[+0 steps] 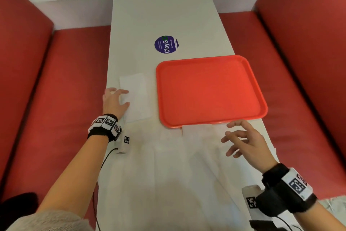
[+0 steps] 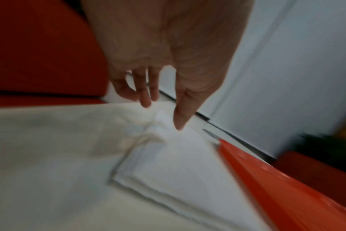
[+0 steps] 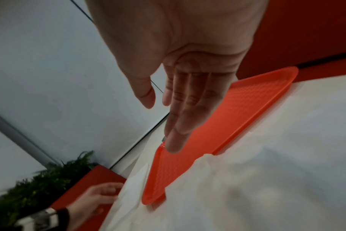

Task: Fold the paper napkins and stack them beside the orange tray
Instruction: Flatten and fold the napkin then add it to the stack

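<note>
The left hand rests spread fingers on the folded napkin stack just beside the orange tray on the table, its grip released. The right hand hovers open-fingered over an unfolded napkin whose far edge seems tucked under the tray; tugging it could tear the paper or drag the tray into the stack.

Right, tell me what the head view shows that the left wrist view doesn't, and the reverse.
Head view only: the right hand open above an unfolded napkin tucked under the tray's near edge, and a round purple sticker on the table.
Left wrist view only: the layered edges of the folded napkins.
Both: the left hand on those napkins beside the orange tray.
</note>
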Demonstrator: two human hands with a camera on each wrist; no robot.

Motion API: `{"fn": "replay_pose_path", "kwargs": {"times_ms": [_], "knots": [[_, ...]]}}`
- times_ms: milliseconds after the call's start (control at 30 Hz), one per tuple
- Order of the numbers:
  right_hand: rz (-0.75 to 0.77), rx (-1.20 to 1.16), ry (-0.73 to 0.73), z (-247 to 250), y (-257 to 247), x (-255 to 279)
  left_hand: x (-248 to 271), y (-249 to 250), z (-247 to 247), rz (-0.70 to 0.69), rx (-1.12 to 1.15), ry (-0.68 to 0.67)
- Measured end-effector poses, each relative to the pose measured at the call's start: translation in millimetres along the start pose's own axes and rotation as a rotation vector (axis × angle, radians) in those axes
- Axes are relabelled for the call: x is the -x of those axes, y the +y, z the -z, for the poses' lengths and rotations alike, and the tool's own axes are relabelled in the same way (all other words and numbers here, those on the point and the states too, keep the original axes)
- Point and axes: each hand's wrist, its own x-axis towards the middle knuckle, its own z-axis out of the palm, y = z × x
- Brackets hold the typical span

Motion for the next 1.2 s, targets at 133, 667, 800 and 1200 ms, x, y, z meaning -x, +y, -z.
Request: {"fn": "replay_pose_path", "kwargs": {"times_ms": [133,667,800,1200], "knots": [[-0.028,0.252,-0.059,8,34,8,59,42,-24,-0.292,-0.003,0.016],[-0.065,0.507,-0.276,-5,82,52,201,114,-129,-0.322,-0.069,-0.371],[-0.007,0.392,-0.091,8,83,54,203,124,-117,-0.348,0.251,-0.437],[-0.028,-0.096,-0.314,24,48,44,203,150,-42,-0.455,0.717,-0.467]]}}
